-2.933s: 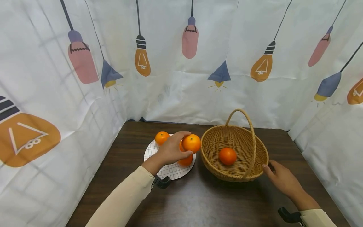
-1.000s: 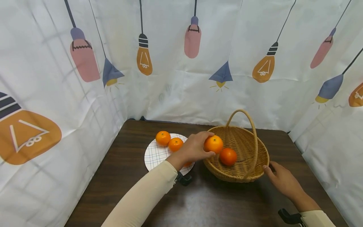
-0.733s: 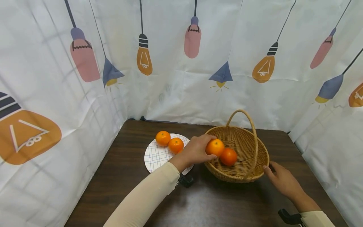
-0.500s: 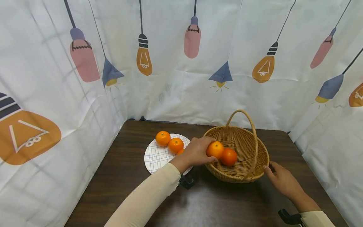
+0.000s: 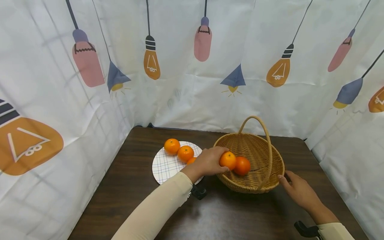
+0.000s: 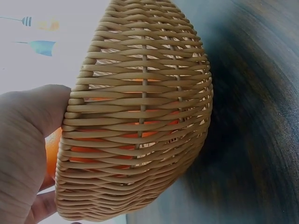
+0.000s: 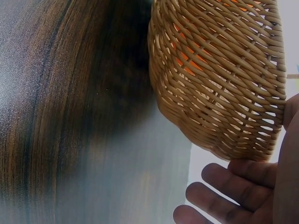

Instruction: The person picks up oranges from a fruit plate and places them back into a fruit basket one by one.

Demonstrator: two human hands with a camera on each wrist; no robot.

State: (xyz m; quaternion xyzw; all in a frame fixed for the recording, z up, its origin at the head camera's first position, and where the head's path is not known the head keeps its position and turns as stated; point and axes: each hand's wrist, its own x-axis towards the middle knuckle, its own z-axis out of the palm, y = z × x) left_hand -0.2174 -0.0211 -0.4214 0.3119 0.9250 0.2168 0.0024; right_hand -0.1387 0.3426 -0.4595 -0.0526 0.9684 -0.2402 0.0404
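Observation:
My left hand (image 5: 210, 161) grips an orange (image 5: 228, 160) just inside the left rim of a wicker basket (image 5: 253, 141). That fruit sits low, against a redder orange (image 5: 242, 165) lying in the basket. From the left wrist, only a sliver of the held orange (image 6: 53, 151) shows between thumb and rim; orange colour also glows through the weave. At the basket's right side, my right hand (image 5: 300, 191) pinches the rim between thumb and index finger. Its other fingers (image 7: 215, 200) extend loosely, apart from the wicker.
Left of the basket lies a round white plate (image 5: 163, 168) with a grid pattern. It bears an orange (image 5: 172, 146) at the back, another orange (image 5: 185, 153) beside it, and one more orange (image 5: 192, 160) partly behind my left hand. The basket's tall handle (image 5: 269, 153) arches over its right part.
My left hand has carried the orange rightward from above the plate to the basket, then lowered it beside the redder orange. The right hand keeps its place at the rim.

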